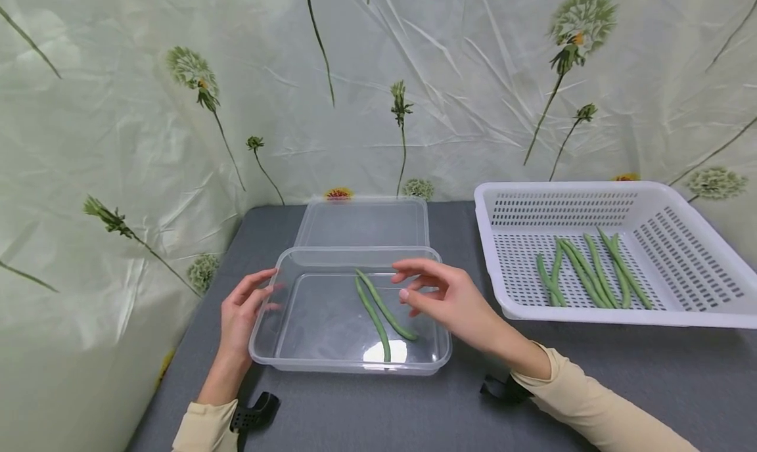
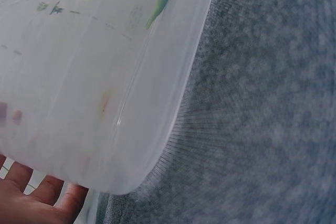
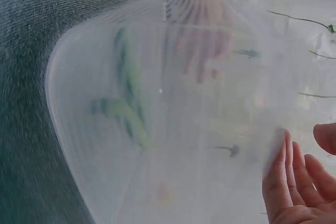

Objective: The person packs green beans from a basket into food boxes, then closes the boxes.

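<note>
A clear plastic container (image 1: 319, 366) sits on the grey cloth, and two green beans (image 1: 378, 324) lie inside it. At its left wall is my left hand (image 1: 241, 311), fingers resting along the outside near the rim; the left wrist view shows these fingers (image 2: 48, 188) beside the container's wall (image 2: 157, 108). My right hand (image 1: 452, 301) hovers over the container's right side, fingers loosely bent and holding nothing. Its thumb stands apart from the fingers (image 3: 278, 182) in the right wrist view, where the beans (image 3: 128, 77) look blurred through the plastic.
Right of the container stands a white perforated basket (image 1: 493, 255) with several green beans (image 1: 591, 274) in it. A flat clear lid (image 1: 367, 219) lies just behind the container. A dandelion-printed sheet (image 1: 355, 123) rises along the table's back and left edges.
</note>
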Motion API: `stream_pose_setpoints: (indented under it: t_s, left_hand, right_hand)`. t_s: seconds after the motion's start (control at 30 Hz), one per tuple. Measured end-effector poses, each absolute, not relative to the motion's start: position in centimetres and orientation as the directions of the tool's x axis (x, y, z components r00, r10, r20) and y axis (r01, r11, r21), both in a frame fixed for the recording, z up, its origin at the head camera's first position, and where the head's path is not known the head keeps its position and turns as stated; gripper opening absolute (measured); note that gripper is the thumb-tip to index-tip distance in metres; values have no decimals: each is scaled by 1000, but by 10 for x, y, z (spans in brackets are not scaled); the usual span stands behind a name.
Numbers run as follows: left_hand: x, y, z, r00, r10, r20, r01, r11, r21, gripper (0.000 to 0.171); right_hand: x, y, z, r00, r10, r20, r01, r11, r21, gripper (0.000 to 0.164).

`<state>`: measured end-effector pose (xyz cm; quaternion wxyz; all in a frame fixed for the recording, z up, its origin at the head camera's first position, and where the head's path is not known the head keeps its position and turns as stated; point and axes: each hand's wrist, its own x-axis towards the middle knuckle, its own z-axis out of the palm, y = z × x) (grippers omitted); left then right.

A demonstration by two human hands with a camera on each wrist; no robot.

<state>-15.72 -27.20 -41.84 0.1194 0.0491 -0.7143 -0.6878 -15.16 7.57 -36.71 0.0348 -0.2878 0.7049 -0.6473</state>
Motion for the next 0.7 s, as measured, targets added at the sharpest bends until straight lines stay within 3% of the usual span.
stream_pose_setpoints:
  t_s: [0.4, 0.7]
  left_hand:
    - [-157, -273, -419, -964, -246, 102, 95, 41, 995, 29]
    - [-158, -271, -420, -966, -234, 111, 107, 31, 994, 29]
  right_hand:
    - [-146, 113, -342, -836, -434, 336, -411, 90, -907, 39]
    - [-144, 156, -323, -889, -372, 267, -385, 292, -875, 37]
